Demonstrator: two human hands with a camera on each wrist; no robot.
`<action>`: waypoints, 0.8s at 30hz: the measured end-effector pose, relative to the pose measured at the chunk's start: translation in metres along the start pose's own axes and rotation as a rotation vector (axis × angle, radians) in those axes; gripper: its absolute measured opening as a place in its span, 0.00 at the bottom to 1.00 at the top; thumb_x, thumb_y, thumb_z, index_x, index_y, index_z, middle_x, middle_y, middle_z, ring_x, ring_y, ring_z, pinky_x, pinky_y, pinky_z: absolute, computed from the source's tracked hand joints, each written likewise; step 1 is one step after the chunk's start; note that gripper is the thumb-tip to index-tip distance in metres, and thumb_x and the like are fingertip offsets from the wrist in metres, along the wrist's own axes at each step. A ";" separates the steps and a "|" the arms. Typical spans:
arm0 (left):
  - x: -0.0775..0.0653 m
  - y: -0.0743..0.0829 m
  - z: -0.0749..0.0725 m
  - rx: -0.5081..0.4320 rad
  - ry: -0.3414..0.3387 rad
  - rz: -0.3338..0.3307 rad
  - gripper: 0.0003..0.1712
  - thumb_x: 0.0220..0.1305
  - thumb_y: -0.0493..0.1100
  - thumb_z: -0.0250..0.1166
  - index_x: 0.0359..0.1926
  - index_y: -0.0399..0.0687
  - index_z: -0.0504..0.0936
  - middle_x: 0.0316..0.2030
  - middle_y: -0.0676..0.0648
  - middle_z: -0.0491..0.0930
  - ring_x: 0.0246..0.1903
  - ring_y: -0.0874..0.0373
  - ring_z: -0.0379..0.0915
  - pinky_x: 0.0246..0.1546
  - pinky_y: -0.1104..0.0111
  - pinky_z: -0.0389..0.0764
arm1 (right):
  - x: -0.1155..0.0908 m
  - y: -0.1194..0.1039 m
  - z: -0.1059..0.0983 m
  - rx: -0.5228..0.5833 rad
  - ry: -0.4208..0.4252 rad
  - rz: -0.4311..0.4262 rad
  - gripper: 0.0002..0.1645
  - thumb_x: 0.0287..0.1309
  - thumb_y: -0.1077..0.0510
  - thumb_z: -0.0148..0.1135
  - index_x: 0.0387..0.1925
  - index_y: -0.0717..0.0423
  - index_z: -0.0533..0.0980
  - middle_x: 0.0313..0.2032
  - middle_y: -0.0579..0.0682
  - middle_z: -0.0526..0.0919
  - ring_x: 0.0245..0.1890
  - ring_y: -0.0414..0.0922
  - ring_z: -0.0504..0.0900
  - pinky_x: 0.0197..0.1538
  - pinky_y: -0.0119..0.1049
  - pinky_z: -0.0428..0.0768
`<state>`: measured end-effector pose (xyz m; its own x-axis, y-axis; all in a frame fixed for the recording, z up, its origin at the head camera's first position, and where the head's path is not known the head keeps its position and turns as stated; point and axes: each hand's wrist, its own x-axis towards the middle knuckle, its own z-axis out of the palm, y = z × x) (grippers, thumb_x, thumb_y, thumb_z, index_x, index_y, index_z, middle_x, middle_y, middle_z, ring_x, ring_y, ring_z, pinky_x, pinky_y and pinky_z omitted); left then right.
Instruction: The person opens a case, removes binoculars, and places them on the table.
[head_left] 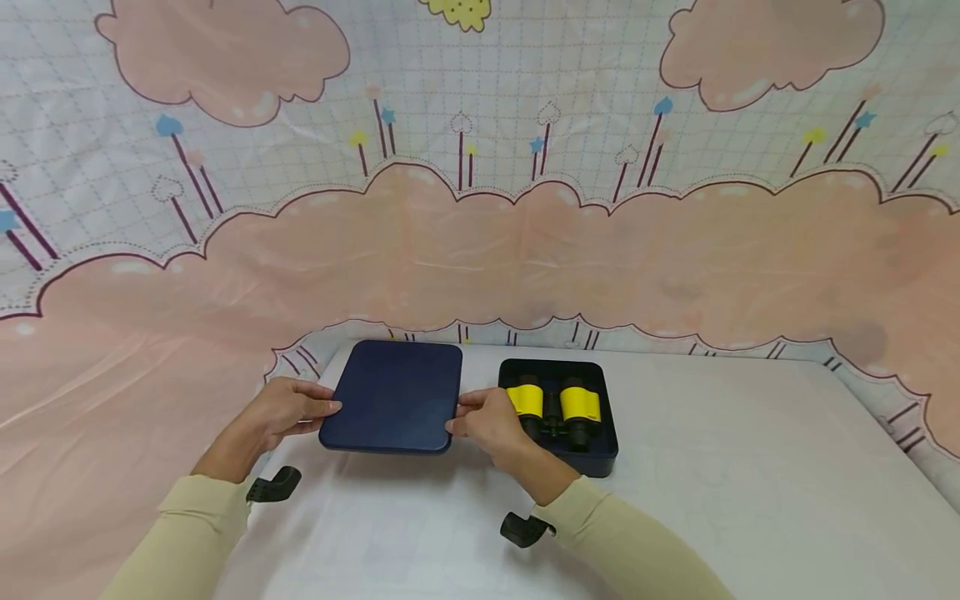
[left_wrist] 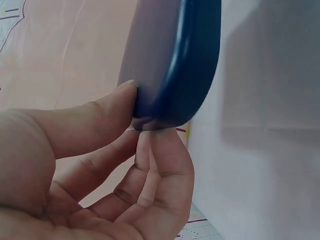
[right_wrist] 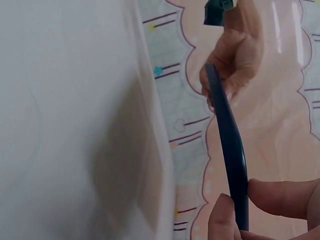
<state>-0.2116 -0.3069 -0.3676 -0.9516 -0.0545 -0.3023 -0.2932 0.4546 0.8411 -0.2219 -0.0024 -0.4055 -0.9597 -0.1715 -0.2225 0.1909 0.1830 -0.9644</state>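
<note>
A dark blue lid (head_left: 397, 396), flat with rounded corners, is held between both hands above the white table. My left hand (head_left: 288, 410) pinches its left edge, thumb on the top face and fingers beneath, as the left wrist view shows on the lid (left_wrist: 175, 65). On the opposite edge my right hand (head_left: 491, 425) pinches it between thumb and fingers. In the right wrist view the lid (right_wrist: 230, 145) appears edge-on. Just right of that hand stands an open dark blue box (head_left: 597, 465), with yellow and black binoculars (head_left: 580, 404) lying inside.
The white-covered table (head_left: 720, 483) extends to the right and toward me. Behind it hangs a cloud-patterned curtain (head_left: 525, 258), which also runs down the left side. A black wrist mount (head_left: 525, 529) juts out below the right sleeve.
</note>
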 end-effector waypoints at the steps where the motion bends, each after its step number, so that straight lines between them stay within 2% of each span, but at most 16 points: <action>1: 0.000 0.000 0.000 -0.001 0.002 -0.002 0.30 0.59 0.40 0.72 0.58 0.27 0.76 0.32 0.53 0.85 0.31 0.62 0.81 0.38 0.69 0.86 | 0.000 0.001 0.001 -0.012 0.001 -0.001 0.29 0.48 0.70 0.73 0.55 0.64 0.77 0.41 0.55 0.84 0.36 0.44 0.82 0.48 0.36 0.86; 8: 0.002 -0.007 -0.001 0.003 0.019 -0.011 0.29 0.59 0.39 0.71 0.58 0.26 0.75 0.33 0.52 0.85 0.31 0.62 0.79 0.36 0.70 0.84 | 0.000 0.005 0.009 -0.115 0.009 -0.029 0.31 0.44 0.70 0.75 0.54 0.65 0.77 0.41 0.55 0.83 0.38 0.45 0.80 0.50 0.38 0.85; 15: 0.002 -0.014 -0.001 0.015 0.046 0.001 0.28 0.60 0.37 0.70 0.58 0.24 0.75 0.33 0.51 0.85 0.31 0.62 0.78 0.35 0.72 0.84 | -0.001 0.009 0.018 -0.137 0.007 -0.045 0.34 0.41 0.71 0.76 0.55 0.65 0.77 0.41 0.54 0.83 0.38 0.45 0.79 0.49 0.38 0.84; 19: 0.001 -0.018 -0.001 0.048 0.051 0.012 0.30 0.60 0.37 0.70 0.59 0.24 0.74 0.41 0.43 0.85 0.34 0.63 0.80 0.39 0.69 0.85 | -0.001 0.014 0.022 -0.141 0.004 -0.051 0.36 0.39 0.72 0.76 0.56 0.65 0.77 0.40 0.52 0.83 0.38 0.44 0.80 0.46 0.36 0.84; 24: 0.002 -0.023 -0.002 0.099 0.038 0.016 0.33 0.60 0.37 0.70 0.62 0.24 0.71 0.51 0.35 0.81 0.40 0.61 0.81 0.48 0.63 0.85 | -0.001 0.020 0.028 -0.132 0.002 -0.059 0.39 0.38 0.73 0.76 0.58 0.67 0.76 0.41 0.53 0.82 0.39 0.43 0.80 0.47 0.36 0.85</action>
<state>-0.2069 -0.3197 -0.3868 -0.9596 -0.0794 -0.2699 -0.2689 0.5412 0.7967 -0.2113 -0.0257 -0.4287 -0.9689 -0.1838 -0.1658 0.1057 0.2984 -0.9486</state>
